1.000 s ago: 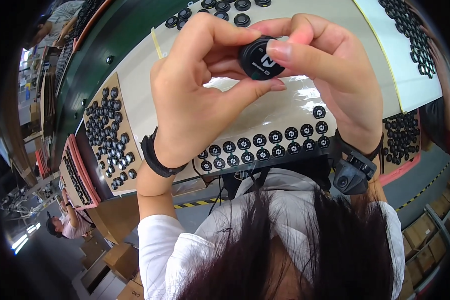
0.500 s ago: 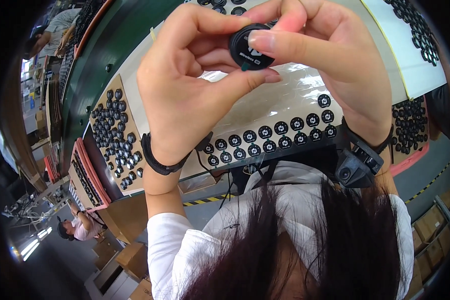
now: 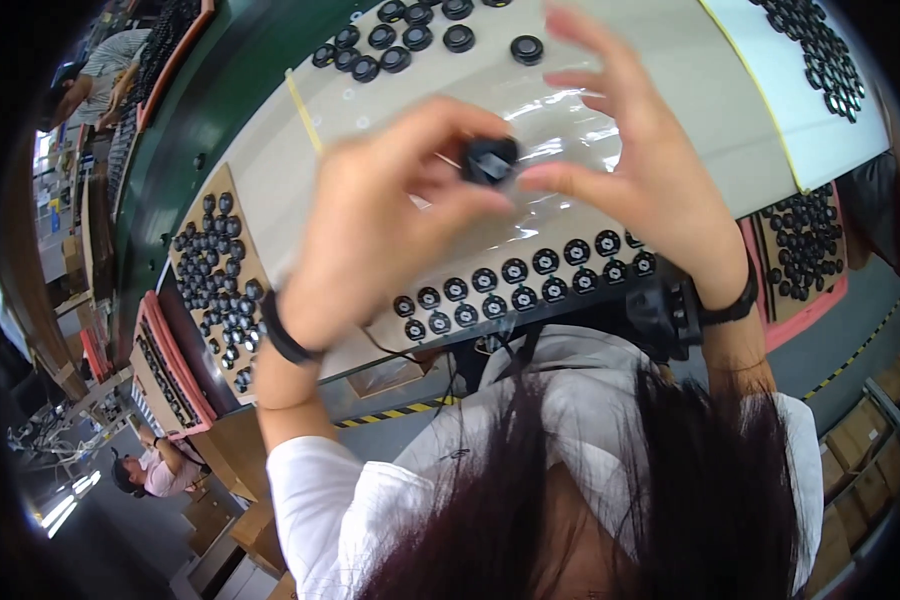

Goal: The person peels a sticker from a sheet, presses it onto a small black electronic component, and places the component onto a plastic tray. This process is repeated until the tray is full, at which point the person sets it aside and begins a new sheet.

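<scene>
— Black and round, the small part point(image 3: 489, 160) is held up above the middle of the table point(image 3: 670, 90), between both hands. Do you see who grips it?

— The left hand point(image 3: 370, 240) pinches it between thumb and fingertips. The right hand point(image 3: 640, 190) touches its right side only with thumb and one finger; the other fingers are spread open and hold nothing.

— Where are the other pieces?

— Two rows of black round parts point(image 3: 520, 285) lie along the near edge of the table, just under the hands. A small group point(image 3: 410, 40) sits at the far edge. A cardboard sheet with more parts point(image 3: 220, 280) is at the left edge, and a pink tray point(image 3: 800, 250) with parts at the right edge.

— How to do this handling well, in your opinion?

— I think the left hand should keep a firm pinch on the rim, so the part does not turn. The right fingertips should work lightly and squarely, not pushing sideways. Holding it over the table is also wise, because a dropped part would land there and not on the floor.
</scene>
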The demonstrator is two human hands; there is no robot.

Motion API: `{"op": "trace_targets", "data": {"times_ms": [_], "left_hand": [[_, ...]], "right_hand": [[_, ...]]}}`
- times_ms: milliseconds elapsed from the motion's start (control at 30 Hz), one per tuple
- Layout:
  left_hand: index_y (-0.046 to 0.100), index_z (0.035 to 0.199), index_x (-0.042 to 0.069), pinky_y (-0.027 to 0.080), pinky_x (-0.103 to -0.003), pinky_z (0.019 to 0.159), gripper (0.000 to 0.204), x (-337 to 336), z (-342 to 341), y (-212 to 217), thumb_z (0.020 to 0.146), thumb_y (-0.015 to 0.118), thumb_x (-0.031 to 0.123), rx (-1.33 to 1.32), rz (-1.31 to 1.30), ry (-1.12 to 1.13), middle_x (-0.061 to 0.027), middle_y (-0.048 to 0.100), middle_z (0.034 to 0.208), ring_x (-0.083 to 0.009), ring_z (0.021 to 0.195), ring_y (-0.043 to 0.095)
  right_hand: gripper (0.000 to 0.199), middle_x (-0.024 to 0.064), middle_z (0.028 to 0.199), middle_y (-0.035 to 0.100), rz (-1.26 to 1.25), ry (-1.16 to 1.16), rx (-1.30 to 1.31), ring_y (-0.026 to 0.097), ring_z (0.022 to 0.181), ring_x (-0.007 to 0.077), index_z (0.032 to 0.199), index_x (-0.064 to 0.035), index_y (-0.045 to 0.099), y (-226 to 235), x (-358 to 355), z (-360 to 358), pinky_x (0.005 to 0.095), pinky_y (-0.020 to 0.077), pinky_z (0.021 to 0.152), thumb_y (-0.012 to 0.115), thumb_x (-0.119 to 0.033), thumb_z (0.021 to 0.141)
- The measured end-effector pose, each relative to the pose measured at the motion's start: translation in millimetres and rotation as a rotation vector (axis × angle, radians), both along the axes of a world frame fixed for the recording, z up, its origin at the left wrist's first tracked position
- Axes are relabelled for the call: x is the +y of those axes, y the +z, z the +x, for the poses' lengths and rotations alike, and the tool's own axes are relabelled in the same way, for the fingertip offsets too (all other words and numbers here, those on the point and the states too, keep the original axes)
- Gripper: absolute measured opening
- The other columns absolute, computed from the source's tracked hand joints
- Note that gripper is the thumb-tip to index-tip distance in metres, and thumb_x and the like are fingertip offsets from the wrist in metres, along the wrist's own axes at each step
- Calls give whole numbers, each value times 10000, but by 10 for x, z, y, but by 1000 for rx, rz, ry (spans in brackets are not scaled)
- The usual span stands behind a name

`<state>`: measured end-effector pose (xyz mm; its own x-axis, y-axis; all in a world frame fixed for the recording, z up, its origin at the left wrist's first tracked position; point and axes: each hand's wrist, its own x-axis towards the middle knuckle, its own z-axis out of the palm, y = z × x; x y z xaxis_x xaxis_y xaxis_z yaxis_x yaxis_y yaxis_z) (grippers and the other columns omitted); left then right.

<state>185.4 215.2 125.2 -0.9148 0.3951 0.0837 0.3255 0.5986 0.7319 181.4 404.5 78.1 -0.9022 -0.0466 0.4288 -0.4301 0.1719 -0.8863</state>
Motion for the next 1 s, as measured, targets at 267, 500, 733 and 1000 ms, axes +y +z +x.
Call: {"op": "trace_targets", "data": {"times_ms": [267, 500, 733, 1000], "left_hand": [[544, 1115, 79, 450, -374, 811, 349, -2550, -1674, -984, 777, 569, 164, 378, -851, 572, -180, 596, 1010, -309, 961, 571], [542, 1130, 71, 438, -389, 833, 411, -1818, -1553, -1124, 823, 500, 340, 287, -1059, 429, -178, 568, 1089, -352, 988, 536], [473, 1210, 92, 472, -376, 632, 526, 14, -273, -717, 774, 582, 365, 294, -636, -347, -125, 578, 863, -280, 788, 583], [417, 1242, -2, 471, -346, 603, 681, 348, -131, -797, 738, 611, 412, 189, -744, -399, -130, 573, 852, -253, 758, 599]], "right_hand": [[259, 84, 869, 553, 570, 347, -317, 536, 780, 196, 920, -34, 573, -349, 751, 89, 286, 447, 718, 655, -14, 675], [150, 73, 746, 526, 650, 332, -349, 518, 699, 190, 792, -17, 567, -516, 825, 62, 283, 443, 653, 652, -6, 669], [117, 65, 683, 519, 704, 386, -293, 517, 655, 187, 734, -26, 570, -532, 745, -3, 285, 436, 596, 662, -19, 662], [107, 56, 658, 523, 810, 417, -274, 521, 651, 196, 730, -32, 568, -423, 821, -78, 293, 431, 597, 658, -38, 672]]}}
